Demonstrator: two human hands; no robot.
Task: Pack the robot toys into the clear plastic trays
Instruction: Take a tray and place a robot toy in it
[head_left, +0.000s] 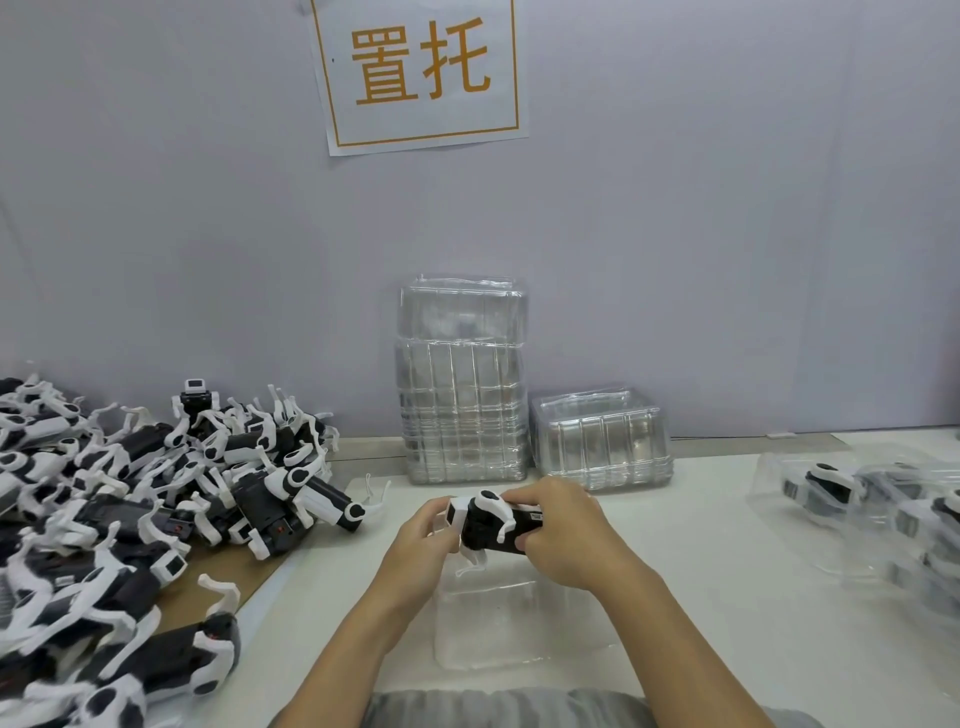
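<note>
A black and white robot dog toy (488, 522) is held in the air between both hands, above a clear plastic tray (511, 631) that lies on the white table in front of me. My left hand (418, 540) grips the toy's head end. My right hand (558, 535) grips its body from the right. The toy's white legs hang down toward the tray. A large heap of the same robot toys (140, 483) covers the left side of the table.
A tall stack of empty clear trays (462, 384) stands against the grey wall, with a shorter stack (600, 441) to its right. Trays that hold packed toys (878, 509) lie at the right edge. A paper sign (421, 73) hangs on the wall.
</note>
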